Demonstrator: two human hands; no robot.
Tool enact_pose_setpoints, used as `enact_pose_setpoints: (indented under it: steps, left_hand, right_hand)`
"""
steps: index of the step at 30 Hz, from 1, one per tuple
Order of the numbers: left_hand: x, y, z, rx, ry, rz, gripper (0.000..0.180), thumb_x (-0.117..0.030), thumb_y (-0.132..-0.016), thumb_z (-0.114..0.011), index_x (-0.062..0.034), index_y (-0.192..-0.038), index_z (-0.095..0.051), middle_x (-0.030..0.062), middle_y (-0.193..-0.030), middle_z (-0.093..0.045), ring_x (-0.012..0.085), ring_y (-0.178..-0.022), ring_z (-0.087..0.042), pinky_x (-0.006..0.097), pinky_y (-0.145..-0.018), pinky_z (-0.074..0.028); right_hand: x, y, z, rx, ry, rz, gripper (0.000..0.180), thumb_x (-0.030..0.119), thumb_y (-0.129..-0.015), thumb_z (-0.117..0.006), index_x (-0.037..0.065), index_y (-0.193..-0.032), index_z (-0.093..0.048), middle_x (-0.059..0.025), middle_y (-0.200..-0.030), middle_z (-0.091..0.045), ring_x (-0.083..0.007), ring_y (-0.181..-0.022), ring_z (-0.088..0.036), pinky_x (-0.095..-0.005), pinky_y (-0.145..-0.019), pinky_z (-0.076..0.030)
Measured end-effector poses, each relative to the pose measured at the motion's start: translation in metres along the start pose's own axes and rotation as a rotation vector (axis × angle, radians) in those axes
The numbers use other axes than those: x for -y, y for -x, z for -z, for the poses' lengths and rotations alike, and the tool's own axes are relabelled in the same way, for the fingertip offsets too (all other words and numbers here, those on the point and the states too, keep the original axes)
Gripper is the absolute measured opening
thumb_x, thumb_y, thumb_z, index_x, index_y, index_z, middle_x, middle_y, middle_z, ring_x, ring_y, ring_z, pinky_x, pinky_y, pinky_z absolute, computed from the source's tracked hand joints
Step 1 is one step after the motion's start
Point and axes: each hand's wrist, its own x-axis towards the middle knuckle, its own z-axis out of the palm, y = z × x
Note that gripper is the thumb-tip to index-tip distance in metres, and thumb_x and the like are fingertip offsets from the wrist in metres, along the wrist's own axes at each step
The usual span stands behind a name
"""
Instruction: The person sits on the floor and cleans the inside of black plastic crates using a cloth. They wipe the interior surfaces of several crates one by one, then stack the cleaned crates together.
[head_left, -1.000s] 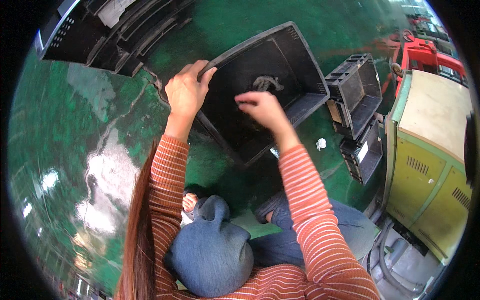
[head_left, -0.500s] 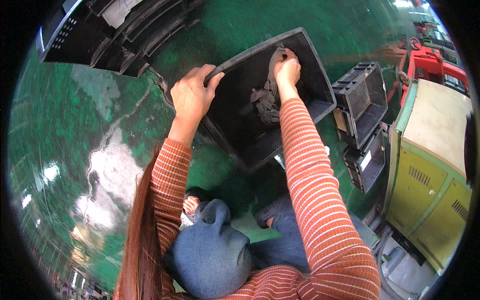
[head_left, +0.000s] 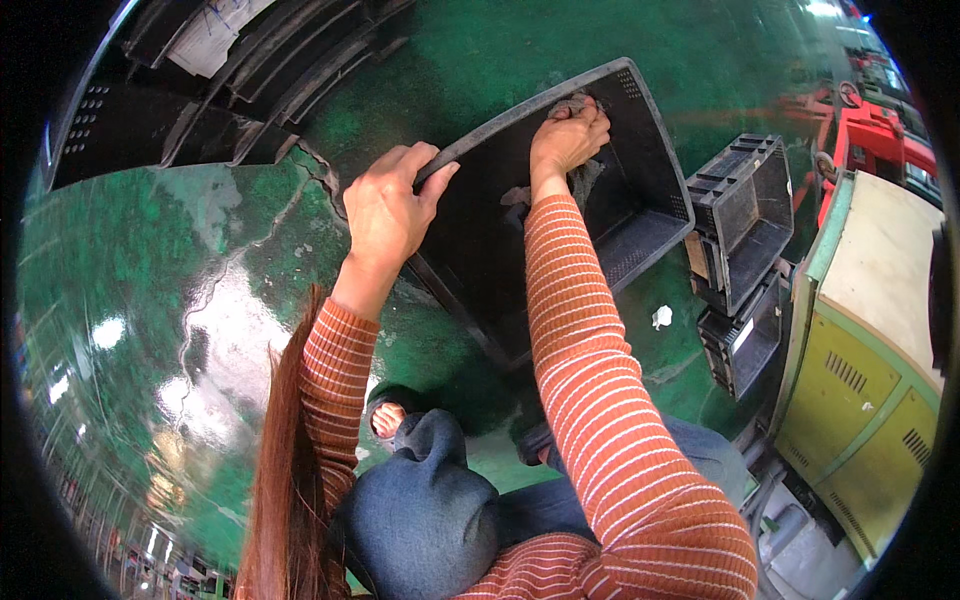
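From my remote seat: a glossy green floor (head_left: 200, 300), cracked and shining with reflected light, fills most of the view. On it, a large black plastic crate (head_left: 640, 230) stands tipped up on edge, its open side turned toward the crouching person in a striped orange top. To the right stands a yellow-green metal cabinet (head_left: 860, 400), with smaller black crates (head_left: 745, 210) stacked just beside it and more black trays (head_left: 250, 80) lying at the upper left.

The left hand (head_left: 385, 215) holds the big crate's near rim, fingers curled over the edge and clamped on it, keeping the crate tilted. The right hand (head_left: 568, 140) reaches deep inside, at the far upper corner, fingers closed on a grey rag (head_left: 583, 180) pressed against the inner wall. A small white scrap (head_left: 661, 317) lies on the floor near the crate's lower corner.

As I judge it, the work in hand is wiping the crate's interior. To do it well, I would keep the left grip firm so the crate cannot rock on the slick floor, press the rag flat into the corner where dirt gathers, and draw it along the wall in overlapping strokes toward the open side, turning the cloth to a clean face as it soils.
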Motion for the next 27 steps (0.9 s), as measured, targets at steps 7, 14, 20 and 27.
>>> enact_pose_setpoints:
  steps: [7, 14, 20, 27]
  left_hand:
    - [0.002, -0.001, 0.002, 0.049, 0.021, -0.022, 0.019, -0.022, -0.076, -0.070, -0.0065, -0.082, -0.062, 0.0087, -0.077, -0.061, 0.0288, -0.065, -0.060, 0.035, -0.055, -0.046]
    - [0.004, -0.001, 0.001, 0.035, 0.036, -0.036, 0.019, -0.024, -0.076, -0.069, -0.0078, -0.080, -0.061, 0.0074, -0.072, -0.058, 0.0290, -0.062, -0.058, 0.036, -0.054, -0.046]
    - [-0.002, -0.002, -0.002, 0.030, -0.020, -0.039, 0.021, -0.025, -0.077, -0.068, -0.0060, -0.081, -0.062, 0.0097, -0.077, -0.061, 0.0317, -0.067, -0.060, 0.037, -0.057, -0.046]
    - [0.003, 0.002, 0.001, 0.004, -0.059, -0.037, 0.022, -0.032, -0.078, -0.065, -0.0102, -0.082, -0.061, 0.0066, -0.073, -0.059, 0.0292, -0.064, -0.059, 0.038, -0.055, -0.046]
  right_hand:
    - [0.006, -0.006, 0.005, 0.134, 0.077, -0.040, 0.035, 0.007, -0.077, -0.059, 0.004, -0.112, -0.057, -0.0124, -0.112, -0.046, -0.0309, -0.104, -0.044, -0.0390, -0.083, -0.038]
    - [0.009, 0.003, 0.009, 0.267, -0.055, -0.070, 0.028, 0.005, -0.073, -0.059, 0.004, -0.102, -0.060, -0.0150, -0.107, -0.048, -0.0335, -0.100, -0.050, -0.0445, -0.084, -0.041]
    - [0.014, 0.068, 0.041, 0.360, -0.156, 0.232, 0.027, 0.005, -0.072, -0.057, 0.003, -0.098, -0.061, -0.0189, -0.109, -0.053, -0.0373, -0.099, -0.053, -0.0438, -0.084, -0.044]
    - [0.033, -0.080, 0.148, 0.250, -0.261, 0.964, 0.014, 0.008, -0.080, -0.052, 0.008, -0.083, -0.067, -0.0118, -0.082, -0.062, -0.0277, -0.077, -0.059, -0.0354, -0.072, -0.048]
